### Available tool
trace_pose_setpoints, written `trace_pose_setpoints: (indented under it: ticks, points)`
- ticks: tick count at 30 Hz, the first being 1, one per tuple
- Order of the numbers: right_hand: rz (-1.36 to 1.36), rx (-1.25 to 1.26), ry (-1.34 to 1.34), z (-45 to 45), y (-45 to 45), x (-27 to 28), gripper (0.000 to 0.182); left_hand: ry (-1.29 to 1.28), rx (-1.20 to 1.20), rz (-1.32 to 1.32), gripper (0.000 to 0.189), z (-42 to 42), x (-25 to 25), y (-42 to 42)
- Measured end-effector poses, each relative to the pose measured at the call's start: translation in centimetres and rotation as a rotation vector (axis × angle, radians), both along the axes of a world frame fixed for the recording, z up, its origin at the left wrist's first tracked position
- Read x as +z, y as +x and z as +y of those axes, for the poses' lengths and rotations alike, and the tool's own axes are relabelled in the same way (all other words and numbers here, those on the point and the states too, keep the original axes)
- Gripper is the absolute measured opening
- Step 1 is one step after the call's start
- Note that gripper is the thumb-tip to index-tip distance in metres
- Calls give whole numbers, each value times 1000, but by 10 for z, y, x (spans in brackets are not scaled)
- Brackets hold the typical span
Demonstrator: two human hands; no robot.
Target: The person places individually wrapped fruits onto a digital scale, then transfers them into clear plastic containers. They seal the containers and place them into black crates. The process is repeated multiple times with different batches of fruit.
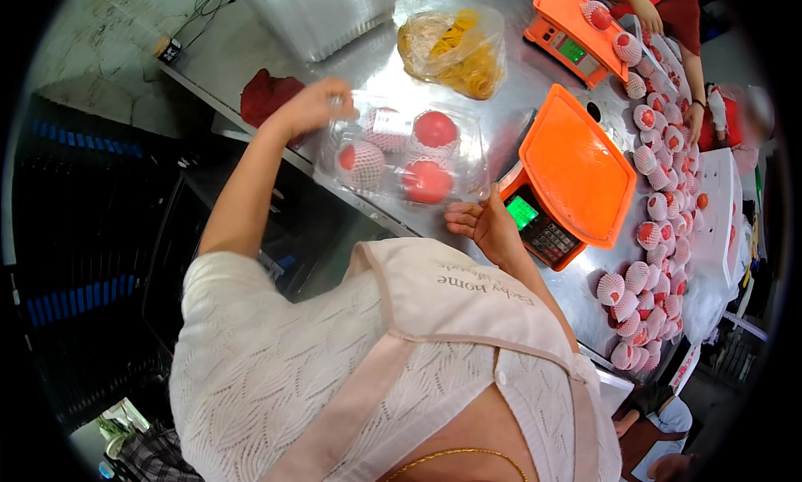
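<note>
A clear plastic clamshell box [401, 151] lies closed near the edge of a metal table [351, 68]. Inside are several red round fruits [435, 129] in white foam nets, and a label with printing sits on the lid. My left hand [316, 108] is at the box's far left corner; its fingers are blurred, so a grip cannot be made out. By the box's near right corner, my right hand [492, 225] is turned palm up, thumb and fingers apart. Just right of it stands an orange digital scale [576, 169] with a lit green display and a bare pan.
Many netted fruits [658, 206] line the right side, beside a white foam box [717, 212]. A second orange scale [576, 34] carries fruit near a co-worker's hand [648, 18]. Yellow rubber bands [460, 50] fill a plastic bag. Stacked clear containers [326, 12] and a dark red cloth [266, 97] are left.
</note>
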State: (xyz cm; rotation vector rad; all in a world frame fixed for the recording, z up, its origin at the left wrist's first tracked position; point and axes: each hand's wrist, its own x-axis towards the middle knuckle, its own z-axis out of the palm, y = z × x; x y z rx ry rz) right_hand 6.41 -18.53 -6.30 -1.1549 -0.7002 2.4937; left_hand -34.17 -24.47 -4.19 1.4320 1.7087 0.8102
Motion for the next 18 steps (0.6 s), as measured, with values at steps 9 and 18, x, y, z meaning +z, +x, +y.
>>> trace_pose_setpoints:
  ticks: [9, 18]
  points:
    - [-164, 47, 217, -4, -8, -20, 16, -256, 576, -519, 41, -95, -14, 54]
    - [-146, -22, 290, -10, -17, -23, 13, -25, 631, -910, 13, -118, -55, 60]
